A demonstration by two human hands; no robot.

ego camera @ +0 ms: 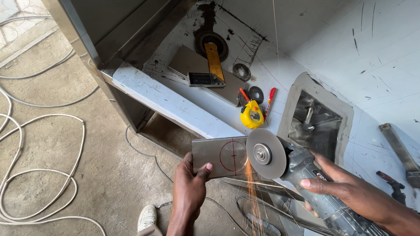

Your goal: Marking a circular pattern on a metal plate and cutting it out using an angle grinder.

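1. Left hand [189, 185] closed on plate [220, 156], thumb on top face, fingers beneath; gripped at the end farthest from the disc [266, 153], likely to keep clear of sparks [250, 183].
2. Plate held in air just off the front edge of the bench [175, 105], near the tape measure [251, 114], below it in view. Long axis roughly level across the view, one short end toward the hand, the other toward the disc. Red circle with cross line [233, 156] drawn on the disc-side half, face up.
3. Right hand [350, 188] wrapped round grinder [315, 183] body, firmly gripping. Grinder axis running from lower right up-left toward the plate; disc touching plate's right edge beside the circle.
4. Sparks thrown downward from contact point, away from both hands; seemingly why disc met plate from the side.
5. Behind tape measure on bench: red marker [269, 101], spare discs [256, 94], yellow rule [214, 61], cut-out opening [316, 122] to its right.
6. Cables [39, 175] looped on floor, well left of bench.
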